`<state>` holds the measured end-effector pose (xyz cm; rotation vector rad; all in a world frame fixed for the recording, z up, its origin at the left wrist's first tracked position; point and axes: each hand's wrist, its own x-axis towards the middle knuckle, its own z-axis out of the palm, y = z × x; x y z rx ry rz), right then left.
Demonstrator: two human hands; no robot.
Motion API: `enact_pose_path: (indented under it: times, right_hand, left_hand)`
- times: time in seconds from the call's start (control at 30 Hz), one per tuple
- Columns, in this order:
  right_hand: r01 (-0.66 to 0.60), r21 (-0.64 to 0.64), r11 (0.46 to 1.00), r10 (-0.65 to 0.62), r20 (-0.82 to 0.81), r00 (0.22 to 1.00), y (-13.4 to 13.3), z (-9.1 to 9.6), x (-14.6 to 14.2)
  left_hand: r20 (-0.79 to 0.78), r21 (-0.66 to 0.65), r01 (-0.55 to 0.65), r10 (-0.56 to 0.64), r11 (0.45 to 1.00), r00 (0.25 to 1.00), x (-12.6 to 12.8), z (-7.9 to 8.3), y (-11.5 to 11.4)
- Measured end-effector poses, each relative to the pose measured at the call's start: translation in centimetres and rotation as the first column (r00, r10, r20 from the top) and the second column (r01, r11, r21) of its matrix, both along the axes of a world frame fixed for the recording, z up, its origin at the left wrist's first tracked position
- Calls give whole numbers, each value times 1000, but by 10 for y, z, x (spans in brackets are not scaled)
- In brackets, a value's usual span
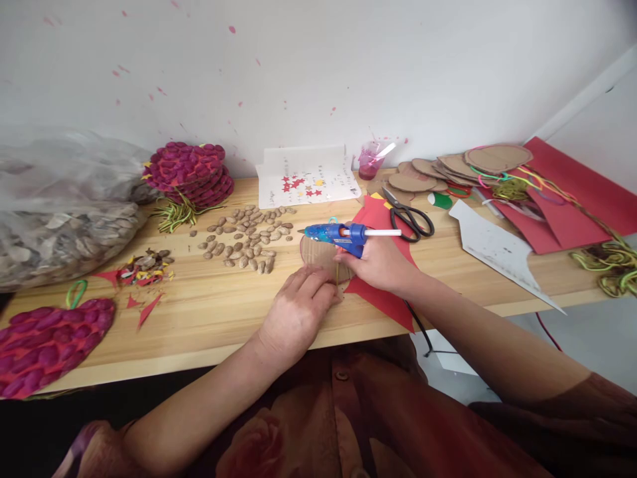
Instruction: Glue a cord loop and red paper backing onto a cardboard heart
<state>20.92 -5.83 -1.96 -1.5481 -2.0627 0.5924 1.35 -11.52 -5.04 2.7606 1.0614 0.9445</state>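
The right hand is gripping a blue hot glue gun, fingers closed round the handle; a white glue stick is poking out the back, and the nozzle is pointing left, towards a loose spread of brown seed-like bits; the left hand is resting with its fingers curled over the near side of a cardboard piece, which is lying on the bench under the gun; its fingertips are hiding, so I can't tell if it's actually pinching anything; red paper is lying partly under the right forearm, black-handled scissors are sitting just beyond, and a stack of purple-studded pieces is standing over on the left, near a plastic bag.
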Motion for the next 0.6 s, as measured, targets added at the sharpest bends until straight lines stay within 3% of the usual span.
enact_pose_path:
  times: [0.6]
  right_hand:
    - [-39,122,992,25,116,993,-2,-11,-5]
  left_hand:
    - [-111,25,-17,19,1000,994,-6,-3,-4]
